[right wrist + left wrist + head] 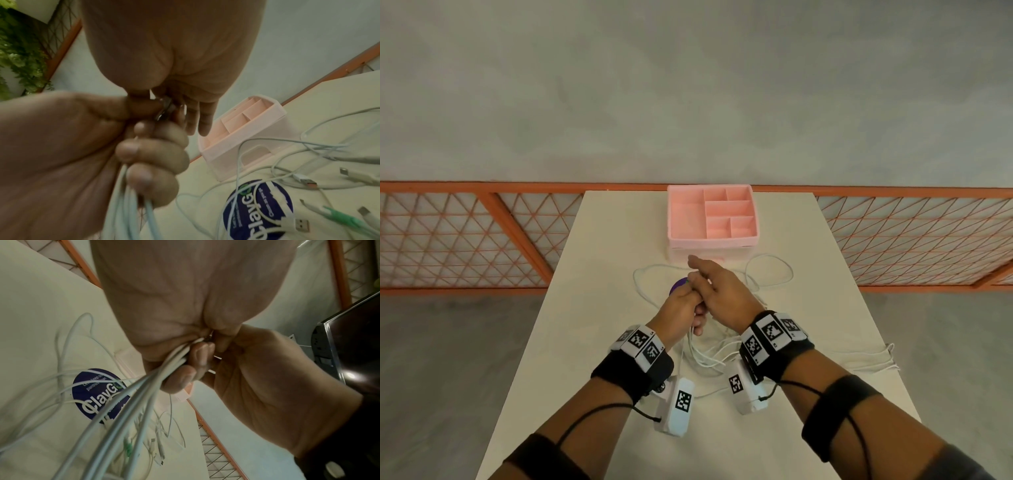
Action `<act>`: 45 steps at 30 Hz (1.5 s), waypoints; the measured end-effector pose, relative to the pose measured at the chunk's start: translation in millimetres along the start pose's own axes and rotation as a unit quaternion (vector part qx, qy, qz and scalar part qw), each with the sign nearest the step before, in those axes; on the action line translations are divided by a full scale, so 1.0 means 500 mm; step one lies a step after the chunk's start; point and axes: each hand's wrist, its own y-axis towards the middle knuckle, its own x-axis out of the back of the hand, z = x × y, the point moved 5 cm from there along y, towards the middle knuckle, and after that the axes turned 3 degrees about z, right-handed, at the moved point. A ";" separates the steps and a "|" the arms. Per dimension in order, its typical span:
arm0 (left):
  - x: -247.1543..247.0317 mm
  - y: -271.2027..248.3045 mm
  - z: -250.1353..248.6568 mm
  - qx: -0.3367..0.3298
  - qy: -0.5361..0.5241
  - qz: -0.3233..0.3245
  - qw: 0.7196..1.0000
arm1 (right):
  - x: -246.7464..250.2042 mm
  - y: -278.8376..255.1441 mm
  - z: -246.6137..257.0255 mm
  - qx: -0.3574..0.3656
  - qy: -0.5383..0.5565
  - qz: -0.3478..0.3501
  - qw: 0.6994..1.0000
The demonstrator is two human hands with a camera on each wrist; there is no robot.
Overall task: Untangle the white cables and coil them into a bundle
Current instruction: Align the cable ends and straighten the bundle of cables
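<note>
Several white cables (pixel 709 356) lie tangled on the cream table (pixel 619 240), and more strands trail over its right edge. My left hand (pixel 681 301) is raised above the table, its fingers (pixel 127 149) curled round a gathered bunch of cables (pixel 144 394) that hangs down from the fist. My right hand (pixel 717 284) lies over the left. Its thumb and a finger meet on a small metallic cable end (pixel 164 107), and its other fingers (pixel 201 126) stay straight. Loose plugs (pixel 304 180) and a green piece (pixel 339 217) lie among the strands.
A pink compartment organizer (pixel 712 240) stands at the table's far edge, right behind my hands. A round purple sticker (pixel 677 283) lies flat under the cables. An orange lattice railing (pixel 482 240) runs behind the table. A wide cable loop (pixel 770 270) lies right of the organizer.
</note>
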 end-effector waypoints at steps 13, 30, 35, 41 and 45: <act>-0.002 0.006 -0.009 -0.011 -0.040 -0.003 0.999 | -0.002 -0.022 -0.005 0.006 0.120 0.008 0.993; 0.047 0.017 -0.026 -0.071 -0.261 -0.115 0.956 | -0.061 -0.041 -0.060 0.011 -0.064 0.076 0.995; 0.107 0.021 -0.015 -0.036 -0.343 -0.174 0.923 | -0.028 -0.066 -0.160 -0.049 -0.173 0.151 0.972; 0.140 0.021 -0.019 -0.031 -0.292 -0.155 0.943 | 0.092 -0.107 -0.286 -0.158 -0.348 0.111 0.917; 0.112 0.018 -0.009 0.019 -0.230 -0.123 0.965 | 0.185 -0.121 -0.305 -0.186 -0.426 0.025 0.885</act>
